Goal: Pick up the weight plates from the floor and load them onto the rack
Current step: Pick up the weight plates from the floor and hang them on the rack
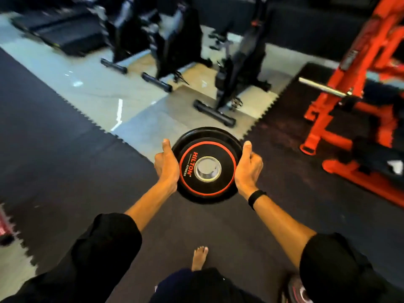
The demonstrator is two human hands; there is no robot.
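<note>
Three black exercise bikes [238,68] stand in a row on a pale floor section [91,84], all somewhat blurred. Left of the bikes, on the same pale section, lies a black treadmill [59,33]. Dark interlocking floor mats [54,154] border the pale section on its near side, their toothed edges meeting it. At the mats' left edge sits a red and black item [4,226], too blurred to identify.

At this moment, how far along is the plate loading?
Done: no plate visibly on the orange rack; its silver peg is bare. In hand: left hand and right hand grip one weight plate. Left: loading it, plus another plate near the feet.
</note>
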